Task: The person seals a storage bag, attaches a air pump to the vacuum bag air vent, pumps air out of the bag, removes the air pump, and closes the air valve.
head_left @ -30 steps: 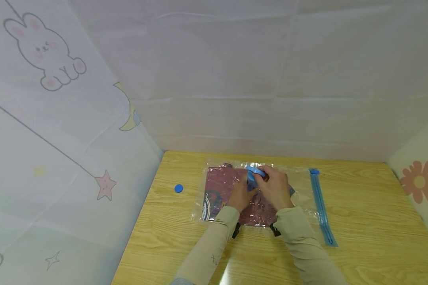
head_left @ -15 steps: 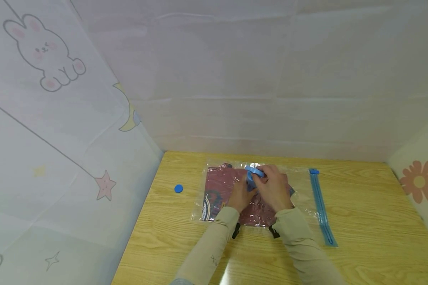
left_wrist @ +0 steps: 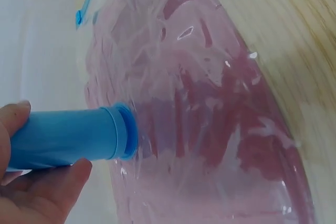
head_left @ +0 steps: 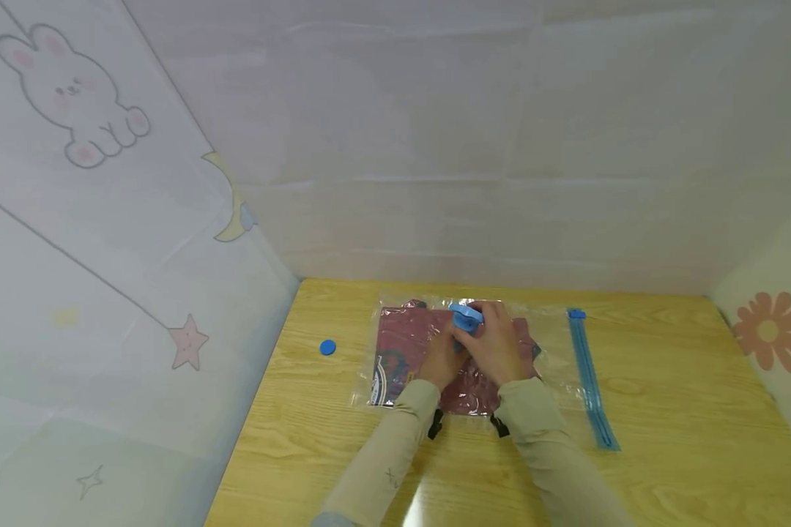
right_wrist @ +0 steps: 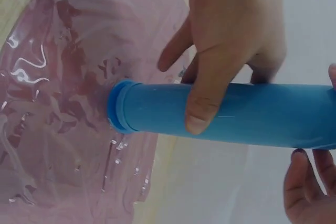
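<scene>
On clear rectangular plastic bag [head_left: 556, 351], left hand [head_left: 442, 360] grips blue plastic cylinder [right_wrist: 160, 107], right hand [head_left: 497, 350], just shifted left, curls round its top, apparently regripping mid-work.

Far end of the blue cylinder [right_wrist: 257, 115] beyond the right wrist view's edge

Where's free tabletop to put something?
Free: yellow wood-grain table right of blue zip strip; smaller patch left of beige left sleeve, nearer than flat round blue disc. Crowded: centre, where left hand and right hand hold the blue plastic cylinder on the clear plastic bag with maroon fabric.
</scene>
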Demonstrator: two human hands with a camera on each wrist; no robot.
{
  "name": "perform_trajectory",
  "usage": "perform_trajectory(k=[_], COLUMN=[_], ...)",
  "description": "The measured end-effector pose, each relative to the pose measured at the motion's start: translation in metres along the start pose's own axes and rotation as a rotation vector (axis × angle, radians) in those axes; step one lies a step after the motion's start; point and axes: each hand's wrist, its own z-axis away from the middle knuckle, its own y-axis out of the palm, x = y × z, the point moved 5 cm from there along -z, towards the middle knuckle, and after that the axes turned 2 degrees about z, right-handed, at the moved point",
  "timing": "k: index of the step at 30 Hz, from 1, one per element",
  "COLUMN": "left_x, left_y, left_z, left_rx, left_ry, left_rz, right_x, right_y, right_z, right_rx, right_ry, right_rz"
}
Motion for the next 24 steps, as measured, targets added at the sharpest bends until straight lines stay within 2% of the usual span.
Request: perform_trajectory(k=[3, 6, 9, 13, 16, 19, 24], left_x=[0.004, 0.015, 0.031, 0.052, 0.062, 0.065, 0.065], left_y=[-0.002, -0.001, 0.001, 0.006, 0.010, 0.012, 0.012], left_z=[0.001, 0.006, 0.015, 0.032, 0.041, 0.046, 0.048], left_rx=[0.050, 0.085, 0.067, 0.062, 0.074, 0.051, 0.026], left_ry=[-0.016, -0.008, -0.043, -0.158, -0.197, -0.190, -0.176], left_rz=[0.020, -0.015, -0.156, -0.383, -0.500, -0.559, -0.587], right_x=[-0.002, -0.005, -0.008, -0.011, -0.013, -0.015, -0.016], right_y=[0.003, 0.005, 0.008, 0.011, 0.013, 0.015, 0.015], right_z=[-0.003, -0.005, -0.008, -0.009, -0.009, -0.009, -0.009], right_rx=[0.005, 0.002, -0.009, -0.029, -0.047, -0.060, -0.075], right_ry=[0.035, 0.070, 0.086, 0.086, 0.078, 0.074, 0.077], right_rz=[-0.007, -0.023, -0.043, -0.078, -0.103, -0.115, -0.118])
